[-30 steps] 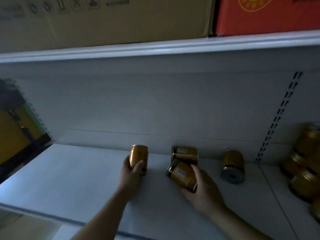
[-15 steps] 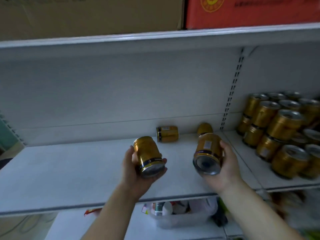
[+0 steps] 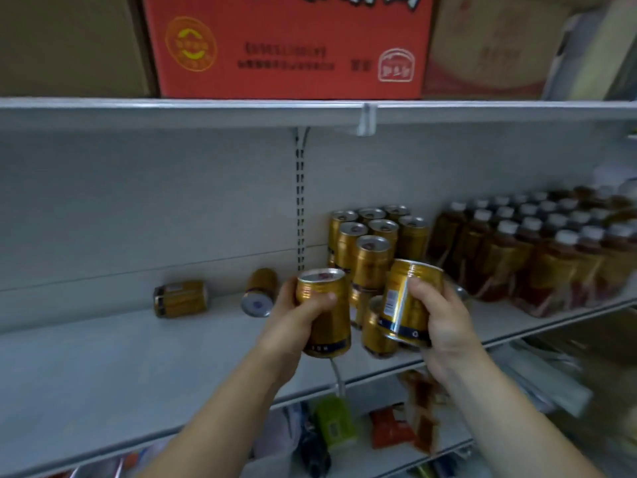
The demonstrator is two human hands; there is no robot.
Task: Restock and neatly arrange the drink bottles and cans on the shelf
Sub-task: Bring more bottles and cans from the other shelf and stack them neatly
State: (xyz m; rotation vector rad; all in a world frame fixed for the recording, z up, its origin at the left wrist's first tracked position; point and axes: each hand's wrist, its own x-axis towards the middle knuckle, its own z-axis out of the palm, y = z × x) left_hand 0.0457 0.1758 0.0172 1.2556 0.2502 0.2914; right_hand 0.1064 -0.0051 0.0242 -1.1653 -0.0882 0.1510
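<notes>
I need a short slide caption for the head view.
Left hand grips one gold can, right hand a second can, near the stacked cans.

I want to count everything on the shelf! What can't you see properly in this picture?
All in the head view:
- Red box: writing blurred, top cut off by the frame edge.
- Stacked gold cans: lower ones hidden behind the left-hand can and right-hand can, so no full count.
- Bottles: blurred; the row runs off the right edge.
- Goods below: blurred, partly hidden by the shelf and arms.
</notes>
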